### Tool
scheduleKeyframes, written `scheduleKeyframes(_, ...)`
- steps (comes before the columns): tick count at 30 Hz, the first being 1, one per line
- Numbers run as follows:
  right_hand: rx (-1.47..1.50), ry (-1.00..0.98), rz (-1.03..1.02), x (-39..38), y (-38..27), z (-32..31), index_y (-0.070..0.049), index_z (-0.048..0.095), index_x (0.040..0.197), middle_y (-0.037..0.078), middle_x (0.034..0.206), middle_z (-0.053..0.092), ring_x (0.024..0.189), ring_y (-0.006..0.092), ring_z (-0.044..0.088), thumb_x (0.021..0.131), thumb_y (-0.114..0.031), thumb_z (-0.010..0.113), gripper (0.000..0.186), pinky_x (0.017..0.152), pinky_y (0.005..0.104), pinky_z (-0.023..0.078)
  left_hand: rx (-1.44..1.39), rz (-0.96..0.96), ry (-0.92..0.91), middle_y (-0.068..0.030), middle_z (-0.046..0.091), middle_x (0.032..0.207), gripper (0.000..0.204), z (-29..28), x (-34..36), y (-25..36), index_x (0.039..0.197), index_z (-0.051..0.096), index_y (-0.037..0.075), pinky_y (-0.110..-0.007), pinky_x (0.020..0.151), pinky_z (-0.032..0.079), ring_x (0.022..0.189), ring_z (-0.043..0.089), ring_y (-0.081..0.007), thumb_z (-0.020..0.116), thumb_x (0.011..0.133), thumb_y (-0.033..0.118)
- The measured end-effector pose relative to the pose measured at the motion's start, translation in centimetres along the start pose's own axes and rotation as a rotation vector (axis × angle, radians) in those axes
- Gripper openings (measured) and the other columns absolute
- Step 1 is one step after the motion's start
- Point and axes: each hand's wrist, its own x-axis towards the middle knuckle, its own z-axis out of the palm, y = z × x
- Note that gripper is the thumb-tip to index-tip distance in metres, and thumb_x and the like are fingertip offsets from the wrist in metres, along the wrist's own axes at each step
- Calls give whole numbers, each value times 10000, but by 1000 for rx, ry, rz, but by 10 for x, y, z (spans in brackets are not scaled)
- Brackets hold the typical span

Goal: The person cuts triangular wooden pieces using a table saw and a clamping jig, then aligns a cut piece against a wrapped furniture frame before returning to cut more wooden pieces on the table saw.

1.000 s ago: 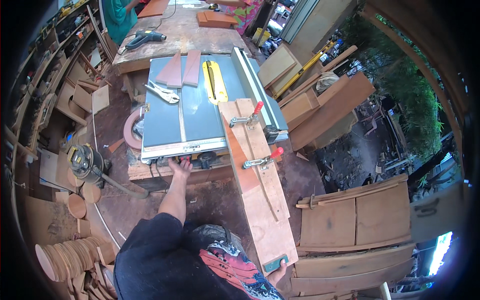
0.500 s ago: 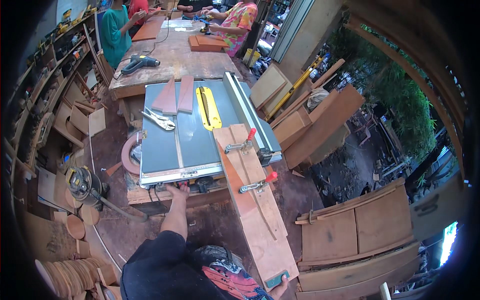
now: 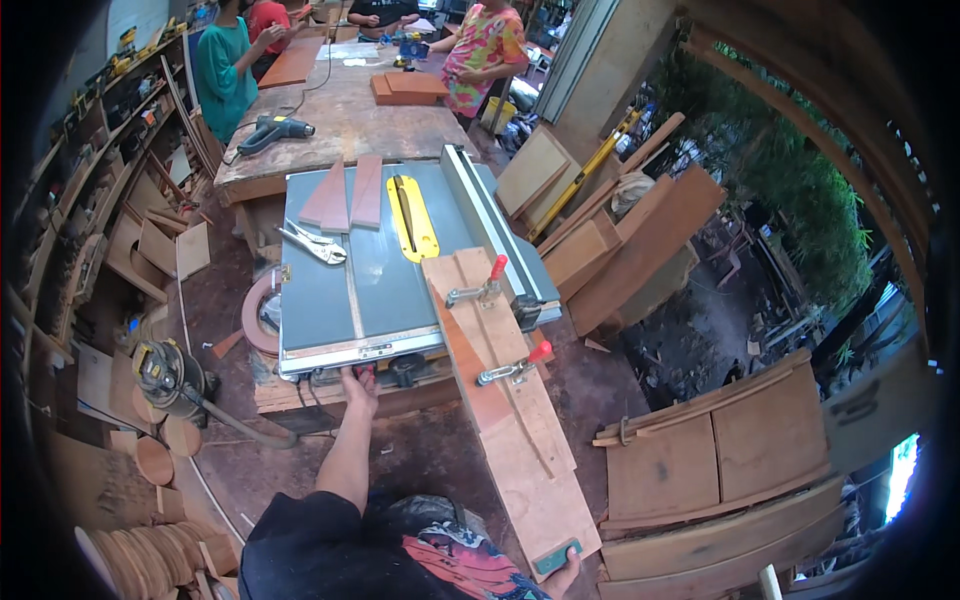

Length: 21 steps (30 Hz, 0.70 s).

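Wooden jig (image 3: 525,455) is lying right of centre in the frame, its long axis slanting from the lower right up toward the middle, its far end pointing at the near end of a yellow insert (image 3: 428,243). Two red-handled clamps (image 3: 515,374) are sitting on it, and a reddish wood piece (image 3: 482,395) is lying along its left side. Of the hands, the right hand (image 3: 566,574) is gripping the green handle (image 3: 556,557); the left hand (image 3: 359,390) is reaching to the saw surface's (image 3: 395,295) front edge, its fingers too obscured to tell whether they are closing. Ahead, the blade (image 3: 405,207) is standing in the insert, with a fence (image 3: 491,228) running along the right. Pliers (image 3: 320,247) and two wooden wedges (image 3: 366,190) are resting farther left. Compared with one second ago, the jig is keeping its place beside the insert, while people (image 3: 225,75) at the upper edge are showing more fully.
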Motion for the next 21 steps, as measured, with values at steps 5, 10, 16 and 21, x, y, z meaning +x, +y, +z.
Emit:
scheduleKeyframes(5,-47,11,21,-1,-5,0,-41,449,1456,134,1333,594,1207,302,590,844,-397,689,747,1032,437,480,-305,-213,1,-132,527,1304,772,-13,7,23,1207,435,80,-400,1036,301,1089,513,-251,472,849,763)
scheduleKeyframes(10,56,40,279,-4,-5,-31,-71,461,1449,175,1324,594,1166,384,579,926,-419,706,675,931,546,506,-506,-272,69,-129,400,1458,1018,-12,6,18,1475,319,56,-400,1128,264,1173,497,-255,504,796,791)
scheduleKeyframes(16,63,58,258,0,-1,-36,-63,518,1398,153,1316,598,1184,367,562,909,-322,706,585,968,523,474,-193,-157,120,-103,553,1186,608,-23,17,6,1029,517,119,-347,1042,332,1130,490,-221,523,860,703)
scheduleKeyframes(21,-2,79,61,8,12,-24,-49,451,1455,151,1319,607,1186,323,608,825,-409,690,764,998,459,508,695,572,-300,-157,609,1358,484,62,-157,-13,1380,559,1,-379,1062,441,1201,587,-247,627,968,245)
